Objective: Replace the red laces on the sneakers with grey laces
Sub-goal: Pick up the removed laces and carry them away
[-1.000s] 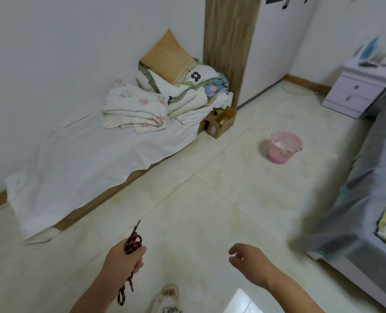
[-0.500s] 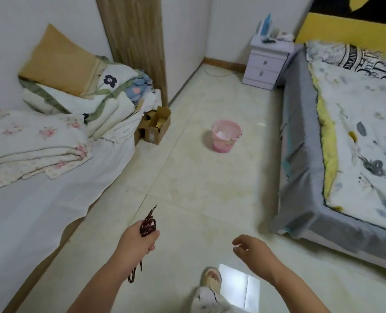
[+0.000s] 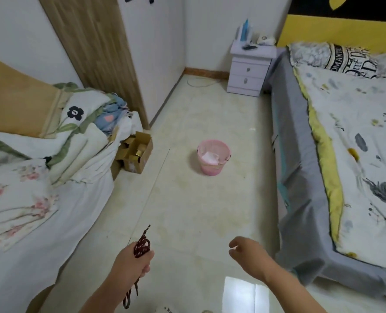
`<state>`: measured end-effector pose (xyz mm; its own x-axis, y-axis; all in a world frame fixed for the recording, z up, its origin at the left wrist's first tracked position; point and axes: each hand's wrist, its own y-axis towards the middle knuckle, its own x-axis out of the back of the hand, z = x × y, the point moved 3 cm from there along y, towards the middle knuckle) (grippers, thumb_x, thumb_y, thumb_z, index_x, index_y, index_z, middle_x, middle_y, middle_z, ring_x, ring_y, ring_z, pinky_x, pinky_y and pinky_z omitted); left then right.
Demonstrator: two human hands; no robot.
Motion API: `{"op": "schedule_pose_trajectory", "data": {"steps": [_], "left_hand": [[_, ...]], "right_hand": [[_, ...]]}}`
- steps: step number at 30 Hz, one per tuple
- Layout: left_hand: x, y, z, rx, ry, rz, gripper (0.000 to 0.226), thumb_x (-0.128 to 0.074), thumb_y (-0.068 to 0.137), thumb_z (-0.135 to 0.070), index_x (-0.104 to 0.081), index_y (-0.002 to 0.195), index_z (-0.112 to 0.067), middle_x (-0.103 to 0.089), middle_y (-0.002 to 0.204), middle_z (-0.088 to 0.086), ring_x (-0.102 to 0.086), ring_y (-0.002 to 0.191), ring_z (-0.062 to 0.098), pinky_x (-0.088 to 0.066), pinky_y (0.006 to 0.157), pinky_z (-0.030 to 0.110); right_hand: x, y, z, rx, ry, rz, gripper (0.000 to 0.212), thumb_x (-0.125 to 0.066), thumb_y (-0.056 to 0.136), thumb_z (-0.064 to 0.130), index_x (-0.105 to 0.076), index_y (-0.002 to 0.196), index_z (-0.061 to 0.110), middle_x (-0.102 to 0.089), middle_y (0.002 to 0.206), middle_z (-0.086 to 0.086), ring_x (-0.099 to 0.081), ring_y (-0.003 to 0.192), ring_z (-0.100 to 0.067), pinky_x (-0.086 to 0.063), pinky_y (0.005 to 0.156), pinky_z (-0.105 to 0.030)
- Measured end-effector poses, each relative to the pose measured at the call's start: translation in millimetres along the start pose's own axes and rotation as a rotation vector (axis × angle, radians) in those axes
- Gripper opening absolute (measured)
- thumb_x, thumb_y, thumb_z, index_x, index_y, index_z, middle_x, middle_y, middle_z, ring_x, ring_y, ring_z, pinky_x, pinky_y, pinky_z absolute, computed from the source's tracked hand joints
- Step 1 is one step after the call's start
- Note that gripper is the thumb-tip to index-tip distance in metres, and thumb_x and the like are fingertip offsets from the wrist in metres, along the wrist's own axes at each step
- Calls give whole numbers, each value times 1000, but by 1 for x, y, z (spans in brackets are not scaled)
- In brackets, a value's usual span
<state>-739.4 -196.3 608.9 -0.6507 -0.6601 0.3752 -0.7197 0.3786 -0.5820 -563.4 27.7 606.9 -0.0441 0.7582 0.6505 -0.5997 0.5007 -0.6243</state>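
Here my left hand (image 3: pixel 132 259) grips the bunched red laces (image 3: pixel 141 246) low in the frame, ends dangling; my right hand (image 3: pixel 248 256) hangs loosely curled, holding nothing, lower right of centre.

Tiled floor (image 3: pixel 187 211); pink basket (image 3: pixel 213 157); carton (image 3: pixel 137 152)

The lace (image 3: pixel 142 246) is dark red with pale flecks. Beyond it, the basket (image 3: pixel 213 157) is pink on a cream, yellow-stained floor (image 3: pixel 187 199). Right of the basket, the bed (image 3: pixel 300 177) wears a grey sheet and a white quilt (image 3: pixel 357 154) edged yellow, with grey motifs, perhaps birds. Left of the basket lie a brown cardboard box (image 3: pixel 140 152), floral white bedding (image 3: pixel 29 199) and a tan pillow (image 3: pixel 18 102). The nightstand (image 3: pixel 248 71) behind is pale lilac.
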Motion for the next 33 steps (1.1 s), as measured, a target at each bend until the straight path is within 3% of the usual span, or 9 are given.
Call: {"op": "schedule_pose_trajectory", "data": {"steps": [6,9,13,16,24,33], "left_hand": [[8,100,-54,46,-38,20,16,-59,83,-2,-50,70,-3,-50,50,8,-47,45,18,-38,46,26],[16,156,-94,12,-12,64,13,-59,83,-3,-51,73,-3,-50,52,8,-48,47,18,-38,46,25],[28,220,-154,-21,51,137,13,-58,83,-3,-50,73,-4,-49,55,7,-48,46,16,-38,46,24],[23,263,-196,-50,101,188,9,-58,84,-5,-52,78,-3,-51,59,8,-50,49,16,-40,49,25],[-46,363,-286,-21,175,341,4,-53,82,-5,-50,83,-6,-54,65,8,-51,51,15,-39,49,25],[-139,482,-376,91,186,345,8,-52,81,-2,-47,80,-7,-50,71,8,-49,56,18,-36,49,26]], "right_hand": [[26,78,47,9,57,49,31,-46,91,30,-55,120,24,-58,110,4,-51,89,-10,-36,74,-17],[47,119,71,-12,70,30,31,-46,92,29,-54,121,22,-59,111,2,-48,87,-9,-37,74,-17],[84,163,97,-43,149,-10,29,-47,92,28,-55,120,22,-52,98,8,-49,83,-7,-35,66,-12],[112,194,104,-81,157,-58,29,-48,92,26,-56,119,20,-52,96,6,-49,85,-8,-34,70,-13],[198,281,75,-250,202,-78,28,-49,92,26,-58,118,20,-60,117,0,-56,105,-12,-38,78,-15],[300,406,44,-264,228,-43,29,-45,93,25,-55,120,21,-59,119,0,-56,106,-13,-42,85,-18]]}}
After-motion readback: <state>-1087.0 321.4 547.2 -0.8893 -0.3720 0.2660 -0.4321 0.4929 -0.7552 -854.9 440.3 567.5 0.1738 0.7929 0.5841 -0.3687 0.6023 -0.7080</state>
